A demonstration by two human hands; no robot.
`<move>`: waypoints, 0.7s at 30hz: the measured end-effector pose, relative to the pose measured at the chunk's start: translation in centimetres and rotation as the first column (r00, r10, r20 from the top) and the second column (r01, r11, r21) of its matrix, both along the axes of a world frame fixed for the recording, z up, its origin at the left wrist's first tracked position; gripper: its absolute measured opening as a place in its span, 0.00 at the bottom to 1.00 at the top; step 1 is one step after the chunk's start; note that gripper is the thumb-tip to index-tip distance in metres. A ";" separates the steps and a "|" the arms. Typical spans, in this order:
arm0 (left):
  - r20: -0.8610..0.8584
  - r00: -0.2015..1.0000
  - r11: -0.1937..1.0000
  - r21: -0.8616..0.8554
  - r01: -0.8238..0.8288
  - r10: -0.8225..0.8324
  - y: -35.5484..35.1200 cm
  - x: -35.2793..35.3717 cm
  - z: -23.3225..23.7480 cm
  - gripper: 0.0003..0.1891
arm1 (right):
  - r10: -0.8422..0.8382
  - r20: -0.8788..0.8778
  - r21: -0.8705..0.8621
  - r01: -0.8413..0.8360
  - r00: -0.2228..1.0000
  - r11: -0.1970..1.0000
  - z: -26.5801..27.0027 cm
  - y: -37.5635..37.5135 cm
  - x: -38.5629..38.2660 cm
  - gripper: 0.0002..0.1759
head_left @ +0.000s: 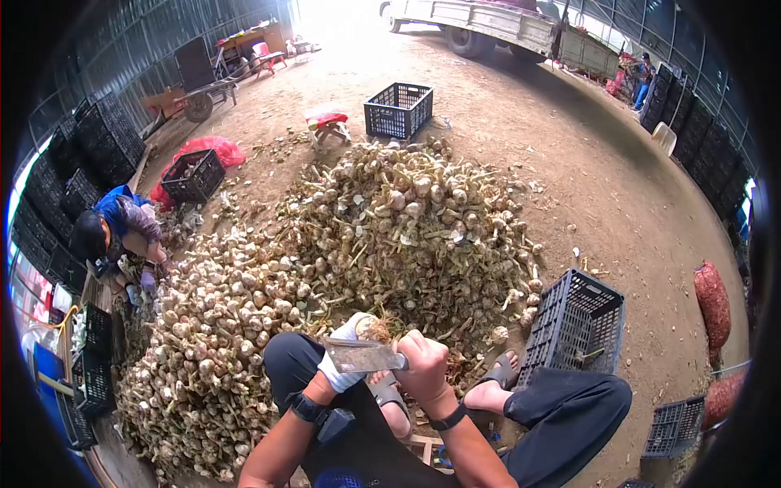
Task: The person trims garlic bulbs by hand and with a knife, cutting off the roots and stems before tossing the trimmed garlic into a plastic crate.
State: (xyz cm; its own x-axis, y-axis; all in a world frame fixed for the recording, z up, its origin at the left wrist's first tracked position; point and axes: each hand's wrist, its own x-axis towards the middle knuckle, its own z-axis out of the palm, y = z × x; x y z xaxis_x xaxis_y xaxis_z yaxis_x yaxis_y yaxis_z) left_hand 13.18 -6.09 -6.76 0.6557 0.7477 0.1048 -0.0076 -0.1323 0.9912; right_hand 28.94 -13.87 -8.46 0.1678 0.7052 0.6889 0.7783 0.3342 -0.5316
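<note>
My left hand, in a white glove, is closed around a garlic bulb whose brown roots face up and to the right. In my bare right hand is the handle of a knife with a broad, flat metal blade. The blade lies across the front of the glove, just below the bulb, and hides part of the left fingers. Both hands are over my lap, in front of a large heap of garlic with stalks. Trimmed-looking bulbs are piled to the left.
A black crate stands by my right foot; another crate is behind the heap. At left a person bends over the garlic beside a third crate. Red net sacks lie far right, and a truck is parked behind.
</note>
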 end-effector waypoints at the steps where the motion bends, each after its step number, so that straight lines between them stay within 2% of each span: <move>1: 0.000 1.000 1.000 0.012 0.007 -0.007 0.0 0.0 0.0 0.25 | 0.001 -0.015 0.009 0.000 1.000 1.000 -0.5 0.2 0.0 0.09; 3: 0.020 1.000 1.000 0.028 0.014 -0.014 -0.1 0.1 -0.5 0.24 | -0.013 -0.025 0.008 0.013 1.000 1.000 -1.1 0.4 0.0 0.09; 5: -0.104 0.993 0.997 0.074 -0.039 0.047 -0.1 0.2 -0.9 0.24 | -0.033 -0.052 0.026 0.034 0.998 0.999 -1.4 0.6 0.0 0.09; 6: -0.110 0.993 0.997 0.072 -0.036 0.044 0.1 0.2 -1.3 0.24 | -0.045 -0.055 0.018 0.046 0.997 0.999 -1.5 0.5 0.0 0.08; 8: -0.243 0.961 0.928 0.370 -0.032 0.130 0.4 0.3 -2.0 0.21 | -0.045 -0.087 0.037 0.048 0.995 0.998 -2.1 0.9 0.4 0.07; 9: -0.250 0.960 0.931 0.365 -0.023 0.121 -0.1 0.7 -0.7 0.21 | -0.045 -0.112 0.059 0.052 0.993 0.997 -2.7 1.0 0.7 0.07; 10: -0.276 0.950 0.967 0.243 -0.076 0.145 -0.8 1.1 1.0 0.19 | -0.092 -0.143 0.015 0.095 0.985 0.995 -4.4 1.1 1.2 0.06; 11: -0.298 0.940 0.982 0.129 -0.136 0.169 -1.0 1.6 2.3 0.18 | -0.214 -0.066 -0.095 0.208 0.975 0.974 -7.4 1.4 2.4 0.06; 12: -0.235 0.955 0.939 0.329 -0.098 0.181 -1.0 1.9 2.1 0.15 | -0.318 -0.024 -0.173 0.309 0.948 0.935 -10.4 0.8 3.8 0.07; 13: -0.197 0.968 0.922 0.382 -0.068 0.153 -1.0 2.1 2.1 0.17 | -0.418 0.022 -0.247 0.410 0.908 0.878 -13.4 -0.3 4.9 0.07; 15: -0.299 0.940 0.948 0.312 -0.068 0.166 -1.7 2.6 2.7 0.19 | -0.522 -0.136 -0.339 0.456 0.842 0.823 -15.0 -2.4 5.7 0.09; 16: -0.248 0.952 0.957 0.269 -0.107 0.177 -2.0 3.0 2.5 0.20 | -0.583 -0.295 -0.373 0.470 0.757 0.800 -15.4 -2.5 5.3 0.15; 17: -0.187 0.964 0.962 0.235 -0.143 0.189 -1.9 3.6 2.4 0.21 | -0.606 -0.295 -0.409 0.476 0.739 0.779 -15.4 -2.4 5.2 0.14; 18: -0.176 0.979 0.988 0.132 -0.085 0.107 -1.6 3.7 2.5 0.24 | -0.561 -0.512 -0.416 0.384 0.650 0.824 -15.4 -1.6 4.6 0.14; 19: -0.174 0.979 0.987 0.136 -0.081 0.104 -1.6 3.9 2.2 0.24 | -0.490 -0.703 -0.396 0.288 0.516 0.872 -14.8 -0.7 3.6 0.13; 20: -0.057 0.994 0.996 0.028 -0.090 0.091 -1.5 4.2 1.6 0.23 | -0.440 -0.733 -0.394 0.203 0.519 0.896 -14.1 -0.4 2.8 0.13; 21: 0.063 0.994 0.993 -0.079 -0.084 0.089 -1.4 4.4 1.4 0.23 | -0.363 -0.859 -0.373 0.046 0.360 0.927 -11.2 -0.2 1.5 0.14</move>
